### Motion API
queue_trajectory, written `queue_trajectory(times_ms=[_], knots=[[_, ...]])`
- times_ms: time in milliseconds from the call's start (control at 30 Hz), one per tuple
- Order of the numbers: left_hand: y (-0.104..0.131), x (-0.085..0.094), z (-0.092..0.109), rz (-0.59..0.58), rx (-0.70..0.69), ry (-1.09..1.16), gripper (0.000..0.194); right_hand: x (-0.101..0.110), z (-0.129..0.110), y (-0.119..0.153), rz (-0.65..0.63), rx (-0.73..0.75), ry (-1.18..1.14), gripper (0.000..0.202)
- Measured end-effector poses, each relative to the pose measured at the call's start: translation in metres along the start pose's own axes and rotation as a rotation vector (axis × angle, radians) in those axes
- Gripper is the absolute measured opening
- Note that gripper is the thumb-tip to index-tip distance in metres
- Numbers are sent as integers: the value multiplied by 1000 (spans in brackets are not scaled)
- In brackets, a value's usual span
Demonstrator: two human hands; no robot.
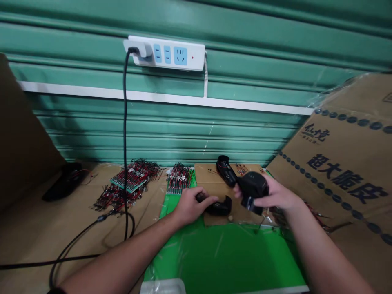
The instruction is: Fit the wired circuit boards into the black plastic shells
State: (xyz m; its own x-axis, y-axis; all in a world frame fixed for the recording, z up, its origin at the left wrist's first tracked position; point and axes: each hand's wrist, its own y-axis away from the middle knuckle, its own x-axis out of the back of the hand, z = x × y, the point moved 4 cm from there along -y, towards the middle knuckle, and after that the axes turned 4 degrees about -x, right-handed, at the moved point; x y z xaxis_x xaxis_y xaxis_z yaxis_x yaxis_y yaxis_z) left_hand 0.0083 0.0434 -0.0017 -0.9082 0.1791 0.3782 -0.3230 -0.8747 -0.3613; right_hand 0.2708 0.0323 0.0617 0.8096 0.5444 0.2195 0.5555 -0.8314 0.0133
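My left hand [192, 205] rests low over the work surface, its fingers closed on one end of a curved black plastic shell [221, 207]. My right hand [274, 193] is wrapped round a bulkier black plastic housing [252, 184], lifted a little above the surface and slightly blurred; some fingers are hidden behind it. Between the hands and the wall lies another long black shell [226, 169] with a thin red wire in it. Beneath the hands are a brown cardboard sheet [211, 181] and a bright green mat [232, 257].
Circuit boards with red and black wires [131, 177] lie in piles at left, with another bundle [179, 179] nearby. A black shell [65, 181] sits far left. A black cable [125, 122] hangs from the power strip [167, 53]. Printed cardboard [343, 163] stands at right.
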Motion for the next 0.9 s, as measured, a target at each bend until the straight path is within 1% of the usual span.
queue_trajectory(times_ms=[33, 100, 167, 200, 233, 267, 333, 367, 433, 500, 567, 667, 767, 833, 900], knots=[[0, 0, 1, -8, -10, 1, 45, 11, 1, 2, 104, -12, -18, 56], [1, -1, 2, -42, -45, -26, 47, 38, 4, 6, 414, -35, 80, 54], [2, -3, 3, -98, -88, -62, 48, 66, 10, 14, 785, -80, 328, 65], [2, -4, 4, -122, -105, -75, 46, 78, 13, 18, 940, -121, 476, 72], [3, -5, 4, -137, -122, -84, 43, 87, 17, 21, 1048, -191, 619, 79], [4, -6, 5, -146, -137, -91, 41, 94, 21, 24, 1110, -263, 739, 83], [5, -7, 6, -143, -151, -103, 37, 102, 28, 26, 1134, -382, 912, 86], [6, -8, 6, -135, -150, -107, 35, 104, 30, 26, 1132, -406, 959, 85], [6, -8, 6, -107, -120, -91, 33, 104, 30, 27, 1161, -384, 983, 84], [4, -8, 4, -68, -50, -26, 37, 102, 28, 27, 1222, -317, 935, 80], [0, -7, 1, -24, 41, 82, 44, 101, 27, 26, 1247, -264, 892, 74], [-7, -5, -3, 69, 151, 235, 55, 100, 29, 23, 1233, -258, 863, 71], [-10, -1, -6, 167, 221, 342, 59, 104, 34, 23, 1253, -274, 802, 71], [-9, -3, -8, 163, 291, 420, 58, 110, 39, 23, 1285, -284, 723, 69], [-7, -6, -9, 122, 336, 463, 60, 118, 47, 23, 1318, -282, 588, 64]])
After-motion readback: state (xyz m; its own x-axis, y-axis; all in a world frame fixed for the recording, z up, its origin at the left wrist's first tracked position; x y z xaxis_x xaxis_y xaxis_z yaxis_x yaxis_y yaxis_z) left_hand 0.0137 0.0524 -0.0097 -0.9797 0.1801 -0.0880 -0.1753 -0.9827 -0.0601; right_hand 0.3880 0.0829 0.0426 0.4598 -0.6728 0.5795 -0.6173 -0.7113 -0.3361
